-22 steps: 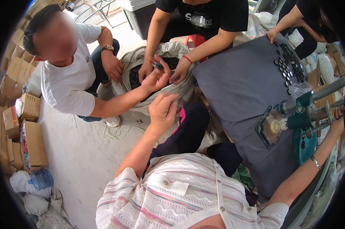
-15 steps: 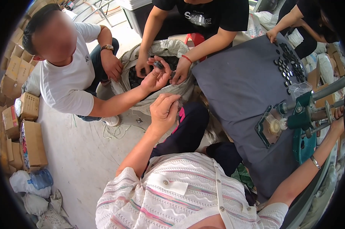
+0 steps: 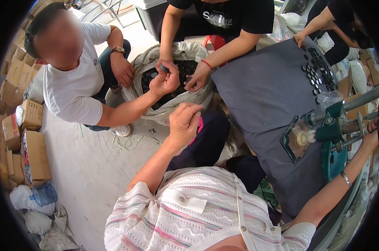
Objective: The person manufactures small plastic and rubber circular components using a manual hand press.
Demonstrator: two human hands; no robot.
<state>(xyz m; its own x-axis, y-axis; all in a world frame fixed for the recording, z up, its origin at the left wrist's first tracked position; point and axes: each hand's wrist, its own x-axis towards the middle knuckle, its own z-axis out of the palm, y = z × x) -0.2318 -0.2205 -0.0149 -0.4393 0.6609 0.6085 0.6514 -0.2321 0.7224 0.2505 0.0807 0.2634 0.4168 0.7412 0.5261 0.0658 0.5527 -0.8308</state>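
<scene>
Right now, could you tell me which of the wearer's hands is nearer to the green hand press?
Right. The right hand sits at the green hand press by its lever, while the left hand is raised well away, near the sack of dark buttons.

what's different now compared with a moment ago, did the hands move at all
Hardly anything moved. The left hand remains raised, fingers curled, near the sack of black discs; whether it holds anything cannot be told. The right hand stays by the green press. The co-worker's hand keeps pinching a disc.

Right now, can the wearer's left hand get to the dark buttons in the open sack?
Probably yes. The left hand hangs just short of the sack, but two other people's hands already crowd the buttons at its mouth.
</scene>
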